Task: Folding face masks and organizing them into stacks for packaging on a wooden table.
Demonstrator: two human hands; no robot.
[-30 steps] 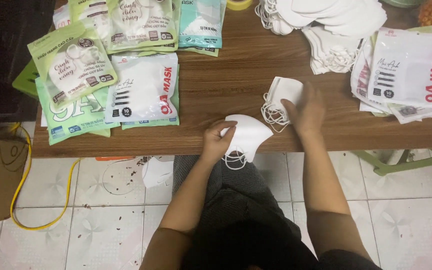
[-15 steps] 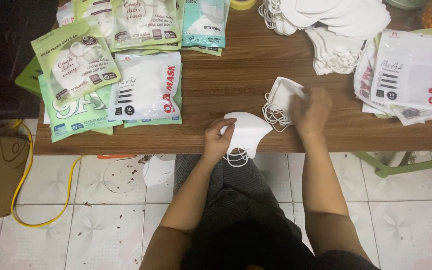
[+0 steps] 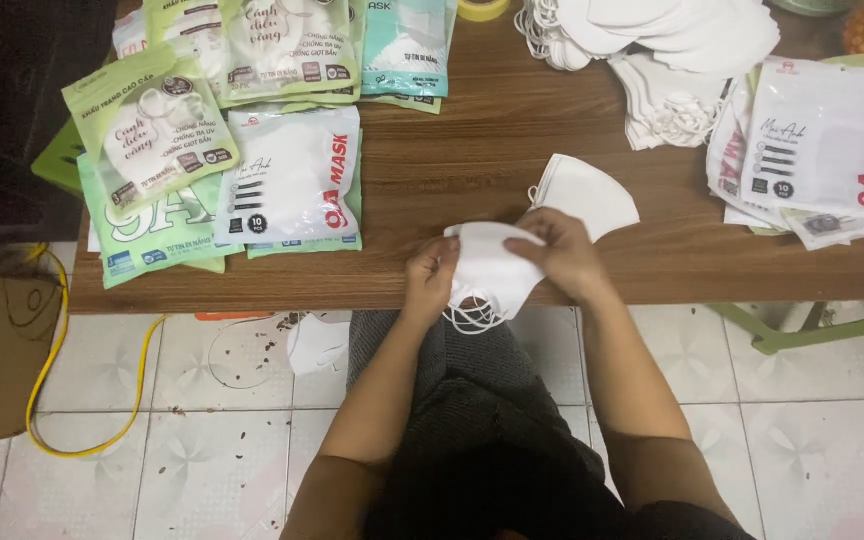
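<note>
Both hands met at the near edge of the wooden worktop (image 3: pixel 512 150), closed on one small stack of folded white masks (image 3: pixel 492 270): the left hand (image 3: pixel 430 278) pinched its left side with fingers curled, and the right hand (image 3: pixel 560 252) lay over its right end, thumb and fingers clamped. The stack sat half over the edge, above the person's lap, with its ear loops (image 3: pixel 472 318) dangling free below. The likeliest slip was a mask sliding out of the stack and dropping to the tiled floor (image 3: pixel 212 440), since the grip held only the outer layers. The loose loops could also tangle or snag on a finger. One more folded mask (image 3: pixel 592 192) lay just behind the right hand, touching or nearly so, and a careless wrist might have nudged it. Printed mask pouches (image 3: pixel 292 175) lay well apart to the left.
</note>
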